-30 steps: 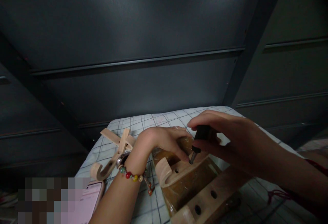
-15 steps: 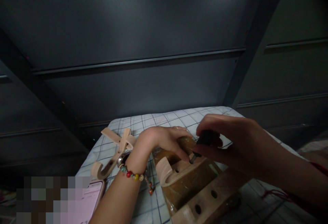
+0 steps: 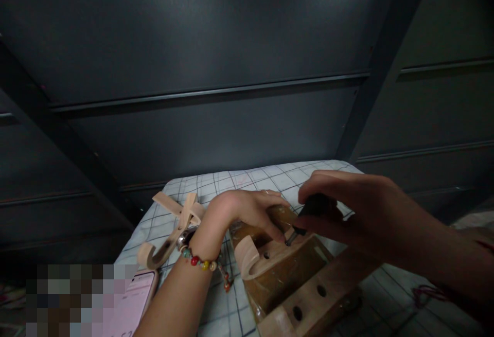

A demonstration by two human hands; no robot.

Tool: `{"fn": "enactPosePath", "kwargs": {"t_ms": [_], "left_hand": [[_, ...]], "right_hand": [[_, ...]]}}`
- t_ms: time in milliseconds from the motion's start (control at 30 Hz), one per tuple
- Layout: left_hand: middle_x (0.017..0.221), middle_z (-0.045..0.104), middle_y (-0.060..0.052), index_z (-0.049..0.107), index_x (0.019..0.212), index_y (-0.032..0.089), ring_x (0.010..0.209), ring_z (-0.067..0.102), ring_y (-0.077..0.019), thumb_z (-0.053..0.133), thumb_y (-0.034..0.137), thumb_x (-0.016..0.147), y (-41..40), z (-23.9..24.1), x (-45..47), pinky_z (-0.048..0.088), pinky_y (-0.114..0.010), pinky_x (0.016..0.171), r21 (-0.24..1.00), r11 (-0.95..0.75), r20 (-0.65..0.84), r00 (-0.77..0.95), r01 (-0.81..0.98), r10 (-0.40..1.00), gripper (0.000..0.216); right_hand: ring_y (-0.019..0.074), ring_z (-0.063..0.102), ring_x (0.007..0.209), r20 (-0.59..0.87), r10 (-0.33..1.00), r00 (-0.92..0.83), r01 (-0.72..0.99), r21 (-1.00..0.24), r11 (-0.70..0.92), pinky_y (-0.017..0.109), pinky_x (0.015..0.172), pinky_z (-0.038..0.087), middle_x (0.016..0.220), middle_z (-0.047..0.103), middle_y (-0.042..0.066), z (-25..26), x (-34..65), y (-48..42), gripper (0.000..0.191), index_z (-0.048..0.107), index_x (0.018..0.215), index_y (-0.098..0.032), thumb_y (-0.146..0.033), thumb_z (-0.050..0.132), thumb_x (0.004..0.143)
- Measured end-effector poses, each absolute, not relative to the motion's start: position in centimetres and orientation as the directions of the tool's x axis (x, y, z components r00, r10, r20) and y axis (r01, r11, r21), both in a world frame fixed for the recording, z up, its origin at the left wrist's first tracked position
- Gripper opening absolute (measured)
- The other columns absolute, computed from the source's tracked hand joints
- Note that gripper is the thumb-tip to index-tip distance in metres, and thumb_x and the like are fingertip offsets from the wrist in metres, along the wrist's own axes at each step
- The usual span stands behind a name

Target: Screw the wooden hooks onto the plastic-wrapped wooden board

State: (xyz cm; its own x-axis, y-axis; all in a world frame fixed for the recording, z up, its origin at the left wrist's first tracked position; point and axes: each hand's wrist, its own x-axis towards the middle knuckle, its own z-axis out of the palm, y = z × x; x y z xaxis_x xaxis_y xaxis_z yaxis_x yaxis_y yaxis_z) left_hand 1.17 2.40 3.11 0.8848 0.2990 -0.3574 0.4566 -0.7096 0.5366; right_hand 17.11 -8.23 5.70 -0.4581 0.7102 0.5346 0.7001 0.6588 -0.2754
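Observation:
My right hand [image 3: 358, 213] is closed round the black handle of a short screwdriver [image 3: 309, 211], its metal tip standing tilted on a pale wooden hook [image 3: 258, 254]. That hook lies on a brown block wrapped in shiny film [image 3: 285, 275]. My left hand [image 3: 247, 213] presses down on the hook and the block right beside the tip, fingers curled over them. A beaded bracelet [image 3: 200, 264] hangs on my left wrist.
More pale wooden hooks [image 3: 173, 229] lie to the left on a checked cloth [image 3: 231, 180]. A wooden bar with round holes [image 3: 309, 301] lies in front of the block. A pink phone [image 3: 131, 301] sits at the lower left. Dark panelled walls rise behind.
My right hand has turned and shifted slightly right on the screwdriver handle, whose tip stays on the hook. My left hand has not moved.

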Motion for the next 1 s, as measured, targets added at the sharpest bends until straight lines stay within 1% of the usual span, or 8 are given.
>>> {"fn": "enactPosePath", "kwargs": {"t_ms": [100,233,467,533,633,700,867,1000], "left_hand": [[0.113,0.054,-0.001,0.050,0.113,0.023,0.109,0.046,-0.0212,0.067,0.043,0.063,2.6,2.8,1.1,0.038,-0.031,0.092,0.533,-0.707,-0.370,0.879,0.466,0.301,0.056],[0.109,0.056,-0.001,0.051,0.111,0.023,0.107,0.047,-0.0214,0.067,0.044,0.063,2.4,3.1,1.2,0.039,-0.031,0.091,0.525,-0.698,-0.381,0.868,0.488,0.320,0.055],[0.105,0.057,0.000,0.057,0.100,0.022,0.103,0.049,-0.0185,0.069,0.036,0.064,2.1,3.7,1.4,0.040,-0.027,0.088,0.529,-0.713,-0.363,0.883,0.459,0.298,0.040],[0.106,0.057,-0.001,0.056,0.103,0.022,0.104,0.049,-0.0199,0.069,0.039,0.063,2.2,3.5,1.4,0.040,-0.029,0.088,0.523,-0.715,-0.362,0.881,0.463,0.305,0.045],[0.113,0.055,-0.001,0.053,0.110,0.023,0.107,0.047,-0.0214,0.069,0.043,0.062,2.5,3.0,1.2,0.039,-0.031,0.090,0.526,-0.716,-0.358,0.883,0.460,0.305,0.055],[0.115,0.054,-0.001,0.051,0.113,0.023,0.108,0.046,-0.0219,0.069,0.043,0.062,2.6,2.8,1.2,0.039,-0.031,0.091,0.531,-0.713,-0.357,0.884,0.458,0.302,0.058],[0.106,0.057,-0.001,0.053,0.109,0.021,0.106,0.049,-0.0213,0.067,0.043,0.064,2.5,3.0,1.2,0.039,-0.032,0.090,0.548,-0.703,-0.354,0.888,0.452,0.295,0.052],[0.102,0.059,0.001,0.056,0.101,0.022,0.104,0.050,-0.0192,0.068,0.037,0.064,2.3,3.3,1.3,0.038,-0.029,0.091,0.566,-0.697,-0.349,0.894,0.440,0.281,0.041]], "right_hand": [[0.0067,0.043,0.043,0.562,0.698,-0.443,0.720,-0.241,0.651,0.019,0.040,0.033,0.051,0.047,-0.005,5.4,16.6,-8.1,0.021,0.050,0.060,-0.019,-0.028,0.059,0.078],[0.0083,0.052,0.057,0.561,0.713,-0.420,0.642,-0.372,0.671,0.019,0.052,0.041,0.067,0.056,-0.003,5.2,16.6,-8.0,0.008,0.056,0.073,-0.019,-0.013,0.060,0.075],[0.0129,0.063,0.076,0.437,0.696,-0.570,0.560,-0.413,0.718,0.023,0.064,0.049,0.089,0.068,0.003,6.2,17.3,-8.5,0.031,0.059,0.098,-0.022,-0.006,0.041,0.078],[0.0114,0.063,0.067,0.464,0.725,-0.509,0.607,-0.404,0.685,0.021,0.058,0.047,0.080,0.068,0.001,6.1,17.3,-8.6,0.026,0.060,0.095,-0.021,-0.008,0.045,0.077],[0.0081,0.052,0.048,0.491,0.757,-0.432,0.687,-0.364,0.629,0.019,0.045,0.040,0.058,0.058,-0.004,5.7,17.0,-8.5,0.003,0.056,0.072,-0.020,-0.018,0.058,0.075],[0.0069,0.045,0.043,0.508,0.760,-0.406,0.719,-0.336,0.608,0.019,0.040,0.034,0.050,0.048,-0.006,5.4,16.8,-8.5,0.019,0.048,0.060,-0.020,-0.023,0.061,0.074],[0.0093,0.051,0.058,0.551,0.729,-0.405,0.667,-0.367,0.648,0.021,0.052,0.040,0.069,0.056,-0.002,5.2,16.6,-8.4,0.006,0.053,0.075,-0.020,-0.016,0.058,0.076],[0.0085,0.053,0.063,0.469,0.719,-0.512,0.579,-0.430,0.693,0.019,0.058,0.042,0.074,0.058,-0.003,5.7,16.9,-8.4,0.016,0.054,0.081,-0.021,-0.005,0.053,0.077]]}}
